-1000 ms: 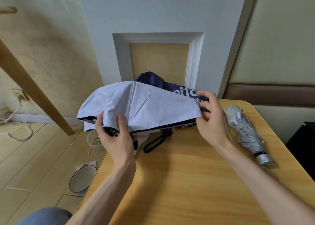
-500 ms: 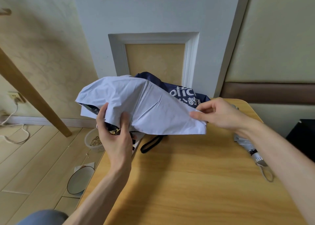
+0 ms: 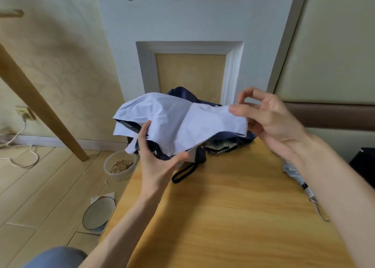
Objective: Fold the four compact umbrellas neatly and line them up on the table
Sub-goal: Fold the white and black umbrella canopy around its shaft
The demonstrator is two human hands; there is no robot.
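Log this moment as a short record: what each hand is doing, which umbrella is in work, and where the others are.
In work: white umbrella, canopy loose, not yet rolled
Left hand: grips its lower folds
Right hand: pinches its right edge
Navy umbrella: loose, behind the white one
Silver umbrella: rolled, lying on the table, right side

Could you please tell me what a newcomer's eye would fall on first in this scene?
The crumpled white umbrella at the far edge of the table stands out first, gripped from below by the left hand while the right hand touches its right edge. Next is the folded silver umbrella, which lies on the table's right side, partly hidden behind the right forearm.
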